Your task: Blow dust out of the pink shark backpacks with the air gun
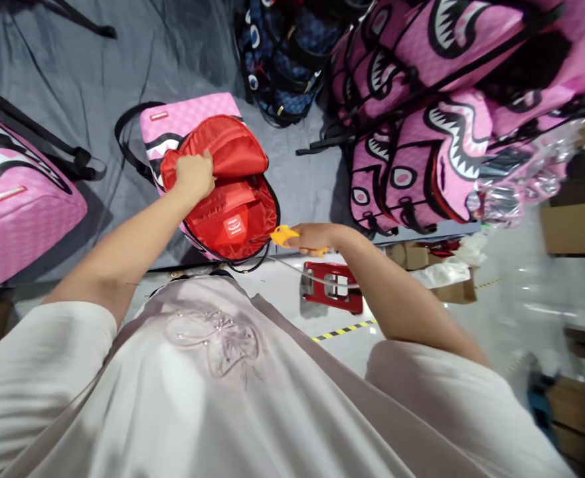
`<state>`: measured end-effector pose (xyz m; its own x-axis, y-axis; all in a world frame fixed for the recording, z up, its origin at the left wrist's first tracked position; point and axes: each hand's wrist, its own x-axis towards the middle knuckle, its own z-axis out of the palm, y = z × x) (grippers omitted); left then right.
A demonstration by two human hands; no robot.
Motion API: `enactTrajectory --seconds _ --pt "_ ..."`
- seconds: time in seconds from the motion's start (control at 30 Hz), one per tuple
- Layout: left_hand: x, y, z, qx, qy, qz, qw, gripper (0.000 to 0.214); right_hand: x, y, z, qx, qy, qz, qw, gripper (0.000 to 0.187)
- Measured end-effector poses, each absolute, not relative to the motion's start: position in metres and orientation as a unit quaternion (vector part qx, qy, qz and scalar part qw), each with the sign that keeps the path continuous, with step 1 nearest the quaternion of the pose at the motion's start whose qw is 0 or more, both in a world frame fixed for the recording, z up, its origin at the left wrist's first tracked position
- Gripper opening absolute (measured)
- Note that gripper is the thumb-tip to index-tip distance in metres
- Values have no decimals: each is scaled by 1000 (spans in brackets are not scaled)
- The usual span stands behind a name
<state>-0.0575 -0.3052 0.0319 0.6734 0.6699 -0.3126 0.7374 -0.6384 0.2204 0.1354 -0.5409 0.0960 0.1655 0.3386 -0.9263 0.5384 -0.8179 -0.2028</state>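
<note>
A pink backpack (212, 106) with a shark-mouth print lies on the grey cloth in front of me, its front unzipped. Inside shows red lining (267, 206) with a small label (234, 226). My left hand (195, 176) is closed on the edge of the turned-back red flap (237, 149). To the right of the opening, my right hand (317, 238) grips a yellow hand tool (283, 235), whose front end points at the bag's lower right rim. The tool's exact kind is unclear. A thin pale hose or cord runs below that hand.
Another pink backpack (33, 219) lies at the left. Several pink shark backpacks (421, 153) are piled at the right, beside a dark blue patterned bag (282, 66). Below the grey-covered table (182, 60) stand a red stool (332, 287) and cardboard boxes (576, 229).
</note>
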Motion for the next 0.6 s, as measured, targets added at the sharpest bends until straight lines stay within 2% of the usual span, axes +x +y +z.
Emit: enactTrajectory --seconds 0.1,0.17,0.23,0.33,0.47,0.6 --pt "-57 -305 31 894 394 -94 193 81 128 -563 97 683 185 -698 -111 33" --pt "-54 -305 31 892 395 -100 198 84 120 -569 82 672 95 -698 -229 34" --pt "-50 -303 30 894 392 -103 193 85 109 -572 60 683 -2 -661 -311 37" --pt "-45 -301 32 894 396 -103 185 87 85 -578 31 677 -96 -635 -360 43" --pt "-60 -303 48 893 385 -69 223 88 63 -602 18 665 -91 -628 -395 33" --pt "-107 -304 52 857 392 135 307 69 69 -632 18 676 -68 -505 -532 29"
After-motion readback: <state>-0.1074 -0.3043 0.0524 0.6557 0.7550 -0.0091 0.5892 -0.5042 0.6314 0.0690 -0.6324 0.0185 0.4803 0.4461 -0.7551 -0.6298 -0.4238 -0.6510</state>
